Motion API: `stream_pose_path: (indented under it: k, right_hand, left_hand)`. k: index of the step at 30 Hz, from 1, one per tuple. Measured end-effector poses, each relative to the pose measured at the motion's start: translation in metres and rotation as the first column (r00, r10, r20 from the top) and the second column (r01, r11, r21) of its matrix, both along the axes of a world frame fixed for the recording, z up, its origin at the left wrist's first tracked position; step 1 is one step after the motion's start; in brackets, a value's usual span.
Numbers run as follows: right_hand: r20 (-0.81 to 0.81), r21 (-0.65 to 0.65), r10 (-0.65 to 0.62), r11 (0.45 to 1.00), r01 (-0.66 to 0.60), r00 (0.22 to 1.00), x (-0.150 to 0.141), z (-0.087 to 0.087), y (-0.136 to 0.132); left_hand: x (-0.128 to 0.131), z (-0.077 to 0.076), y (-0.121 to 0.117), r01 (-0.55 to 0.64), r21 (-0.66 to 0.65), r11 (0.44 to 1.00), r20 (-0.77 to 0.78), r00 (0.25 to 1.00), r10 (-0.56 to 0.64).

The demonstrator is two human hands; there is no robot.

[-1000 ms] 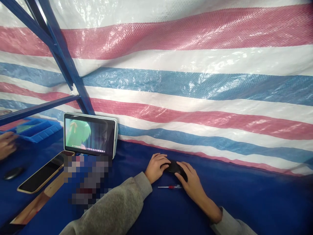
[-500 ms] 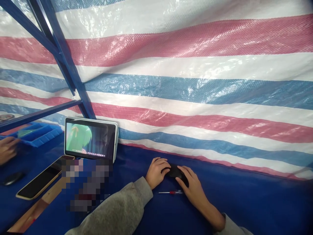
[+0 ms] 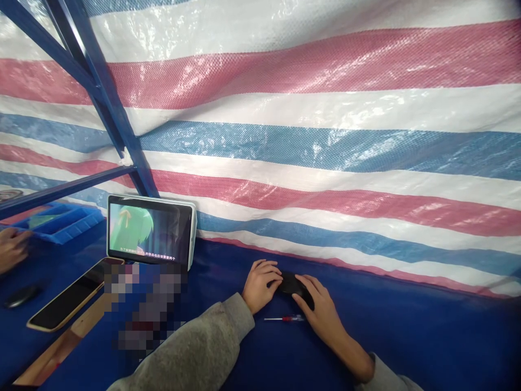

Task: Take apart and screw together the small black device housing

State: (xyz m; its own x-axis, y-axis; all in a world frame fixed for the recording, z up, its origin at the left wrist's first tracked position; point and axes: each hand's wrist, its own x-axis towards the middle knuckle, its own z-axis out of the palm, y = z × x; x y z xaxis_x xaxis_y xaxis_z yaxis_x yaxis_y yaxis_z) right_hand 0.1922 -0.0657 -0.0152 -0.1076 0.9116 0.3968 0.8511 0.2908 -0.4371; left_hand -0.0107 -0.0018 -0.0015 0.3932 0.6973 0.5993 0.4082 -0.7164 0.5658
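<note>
A black computer mouse (image 3: 290,283) lies on the blue tabletop between my two hands. The fingers of my left hand (image 3: 262,285) curl round its left end, with thumb and fingertips on it. At the opposite end, my right hand (image 3: 319,307) grips the mouse with the thumb in front and fingers over the top. Some of the mouse is hidden under the fingers. Just below it lies a small screwdriver (image 3: 284,319) with a thin metal shaft and a red and clear handle, close to my right wrist and not held.
Left of my hands a tablet (image 3: 150,229) stands propped up, playing a cartoon. Before it lie a phone (image 3: 69,298) and a pixelated patch. Farther left are another black mouse (image 3: 22,296), a blue divided tray (image 3: 69,225) and another person's hand (image 3: 12,250). Behind hangs a striped tarp (image 3: 325,146).
</note>
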Motion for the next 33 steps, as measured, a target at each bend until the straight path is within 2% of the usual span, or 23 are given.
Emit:
stream_pose_path:
  k: [22, 33]
  right_hand:
    - [-0.001, -0.001, -0.002, 1.0, 0.002, 1.0, -0.0008, 0.0031, -0.0003]
    - [-0.004, -0.007, 0.004, 1.0, -0.004, 1.0, -0.0008, 0.0035, -0.0004]
  left_hand:
    - [-0.0002, 0.0009, 0.0002, -0.01, -0.05, 0.999, -0.021, 1.0, 0.009]
    - [-0.0003, 0.0063, -0.0024, 0.037, -0.113, 0.993, -0.139, 0.989, -0.053]
